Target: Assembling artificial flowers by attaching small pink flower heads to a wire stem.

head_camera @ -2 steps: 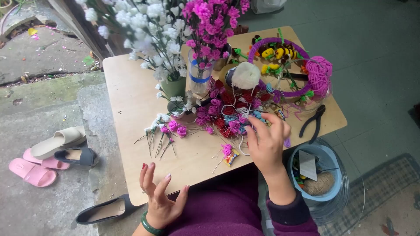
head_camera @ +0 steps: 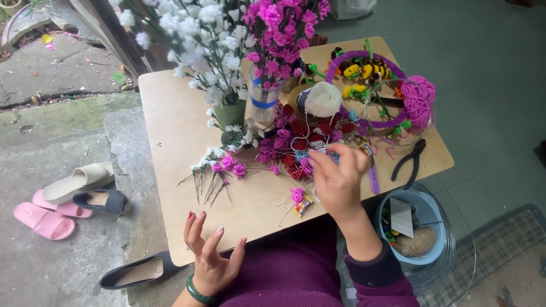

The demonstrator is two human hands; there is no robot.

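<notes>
— Why is your left hand (head_camera: 209, 256) just hanging there by the near edge of the pale wooden table (head_camera: 170, 136)?

— It's free. My fingers are spread wide, palm toward me, holding nothing; I judge it's parked close to my lap so it keeps out of the way of the other hand.

— And the right hand (head_camera: 339, 177)?

— It's stretched out over the heap of small red and magenta handmade flowers (head_camera: 293, 145) in the middle of the table, fingertips bunched narrow among them. Whether I've pinched anything, I cannot tell; the fingers hide it.

— Those loose bits to the left?

— A few pink flower buds on thin wire stems (head_camera: 219, 170), lying flat and fanned out, probably so each can be picked up singly.

— Farther back?

— A green vase of white blossoms (head_camera: 227, 111) and a clear jar of magenta blossoms (head_camera: 263, 99) stand upright behind the heap, with a ball of cream yarn (head_camera: 323, 98) beside them. Black pliers (head_camera: 410, 162) lie by the right edge, within reach.
</notes>
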